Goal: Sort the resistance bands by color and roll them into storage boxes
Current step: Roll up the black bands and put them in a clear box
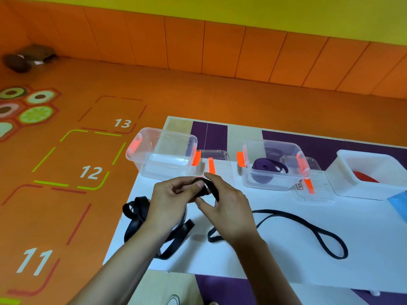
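Both my hands meet over the white table (286, 260), in front of the boxes. My left hand (169, 201) and my right hand (226, 208) pinch the rolled start of a thin black band (308, 225), whose long loop trails right across the table. A wider black band (136, 219) lies bunched at the table's left edge, partly under my left forearm. An empty clear box (163, 153) stands at the back left. A second clear box (273, 166) holds a rolled purple band (266, 167). A white box (365, 172) at the right holds a red band (365, 178).
Two clear lids with orange clips lie on the table, one (213, 161) between the clear boxes and one (312, 183) right of the purple box. A blue object (398, 205) shows at the right edge. Orange floor with numbered squares surrounds the table.
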Tool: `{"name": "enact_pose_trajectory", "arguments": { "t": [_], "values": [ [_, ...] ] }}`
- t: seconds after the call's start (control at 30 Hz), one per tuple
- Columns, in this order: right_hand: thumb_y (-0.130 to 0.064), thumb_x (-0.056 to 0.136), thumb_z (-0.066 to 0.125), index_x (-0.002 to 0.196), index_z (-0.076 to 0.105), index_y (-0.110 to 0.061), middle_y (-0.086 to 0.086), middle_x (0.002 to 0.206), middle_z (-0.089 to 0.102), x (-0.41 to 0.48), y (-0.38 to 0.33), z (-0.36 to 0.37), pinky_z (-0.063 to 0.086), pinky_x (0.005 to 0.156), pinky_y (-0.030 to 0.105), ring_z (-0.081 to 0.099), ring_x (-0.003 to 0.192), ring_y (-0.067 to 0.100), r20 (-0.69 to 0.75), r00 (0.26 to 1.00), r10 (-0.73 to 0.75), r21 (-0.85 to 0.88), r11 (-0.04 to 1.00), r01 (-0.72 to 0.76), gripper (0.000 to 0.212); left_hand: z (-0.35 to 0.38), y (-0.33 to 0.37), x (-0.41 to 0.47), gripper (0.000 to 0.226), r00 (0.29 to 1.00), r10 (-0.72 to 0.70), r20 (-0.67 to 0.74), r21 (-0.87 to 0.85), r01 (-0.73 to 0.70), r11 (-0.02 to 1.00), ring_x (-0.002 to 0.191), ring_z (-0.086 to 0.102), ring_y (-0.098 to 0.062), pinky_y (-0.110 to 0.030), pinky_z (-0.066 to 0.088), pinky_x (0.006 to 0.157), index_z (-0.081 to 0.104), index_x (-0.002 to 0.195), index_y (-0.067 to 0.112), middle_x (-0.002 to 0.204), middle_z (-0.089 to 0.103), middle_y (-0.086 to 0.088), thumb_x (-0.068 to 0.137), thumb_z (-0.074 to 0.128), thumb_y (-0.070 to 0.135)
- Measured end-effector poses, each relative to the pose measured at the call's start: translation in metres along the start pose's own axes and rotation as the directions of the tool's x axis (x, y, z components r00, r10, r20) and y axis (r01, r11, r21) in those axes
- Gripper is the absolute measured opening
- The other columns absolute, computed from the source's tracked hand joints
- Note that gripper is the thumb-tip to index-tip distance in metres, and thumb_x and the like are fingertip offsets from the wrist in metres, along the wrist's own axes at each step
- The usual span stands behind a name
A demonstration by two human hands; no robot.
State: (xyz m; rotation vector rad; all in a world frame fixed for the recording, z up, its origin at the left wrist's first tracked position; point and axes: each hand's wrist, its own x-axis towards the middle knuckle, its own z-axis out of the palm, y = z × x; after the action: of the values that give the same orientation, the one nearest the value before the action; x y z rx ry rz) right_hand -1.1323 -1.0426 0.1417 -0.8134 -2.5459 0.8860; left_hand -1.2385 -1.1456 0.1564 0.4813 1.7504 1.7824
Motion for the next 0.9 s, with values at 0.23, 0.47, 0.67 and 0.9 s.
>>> {"name": "enact_pose_trajectory", "arguments": {
  "t": [0.23,0.47,0.67,0.9],
  "values": [
    [-0.038,0.092,0.063,0.113,0.059,-0.036,-0.013,0.086,0.063,-0.003,-0.003,0.0,0.052,0.075,0.033,0.058,0.081,0.008,0.007,1.0,0.001,0.07,0.998,-0.001,0.021,0.003,-0.003,-0.003,0.013,0.988,-0.156,-0.014,-0.03,0.155,0.987,0.098,0.075,-0.028,-0.041,0.06,0.092,0.079,0.101,0.009,0.092,0.08,-0.01,0.091,0.075,0.015],
    [-0.04,0.1,0.059,0.147,0.044,-0.05,-0.019,0.099,0.046,-0.004,0.006,-0.012,0.032,0.073,0.008,0.047,0.094,-0.006,0.182,0.975,-0.128,-0.029,0.99,0.136,0.05,-0.022,0.004,0.008,0.017,0.947,-0.16,0.278,0.25,0.09,0.964,0.089,0.076,-0.017,-0.027,0.056,0.082,0.077,0.104,0.015,0.094,0.08,-0.007,0.088,0.078,0.012],
    [-0.041,0.092,0.069,0.142,0.049,-0.05,-0.013,0.09,0.056,-0.004,0.006,-0.017,0.045,0.076,0.018,0.053,0.08,-0.001,0.095,0.991,-0.093,0.071,0.994,0.087,0.054,-0.017,0.005,0.004,0.013,0.974,-0.044,0.224,0.145,0.011,0.989,0.092,0.076,-0.017,-0.024,0.056,0.081,0.08,0.101,0.011,0.094,0.08,-0.007,0.09,0.074,0.006],
    [-0.06,0.086,0.064,0.118,0.052,-0.039,-0.009,0.067,0.051,-0.007,-0.008,-0.007,0.051,0.069,0.032,0.056,0.07,0.012,-0.068,0.995,0.067,0.073,0.995,-0.062,0.04,0.001,0.007,-0.002,0.013,0.996,-0.091,-0.012,-0.107,0.089,0.99,0.093,0.076,-0.025,-0.025,0.058,0.082,0.079,0.103,0.012,0.093,0.08,-0.01,0.092,0.072,0.016]
  ]
}}
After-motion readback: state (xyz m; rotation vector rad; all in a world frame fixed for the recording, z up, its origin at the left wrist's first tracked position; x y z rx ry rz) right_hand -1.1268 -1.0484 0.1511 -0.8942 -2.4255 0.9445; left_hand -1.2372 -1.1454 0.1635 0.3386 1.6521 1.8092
